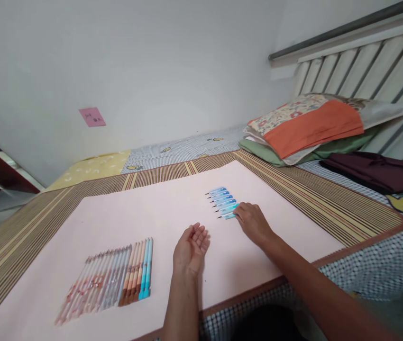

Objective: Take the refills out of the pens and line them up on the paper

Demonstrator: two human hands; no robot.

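Left hand [190, 247] and right hand [253, 222] on a pink sheet [133, 213].
The left hand rests palm up, fingers loosely spread, holding nothing. The right hand lies knuckles up, its fingertips touching the near end of a row of blue pens [222, 200]; whether it grips one cannot be told. A longer row of mixed pens [109, 279] lies well apart on the left, and a striped mat [329, 199] lies beneath the sheet.
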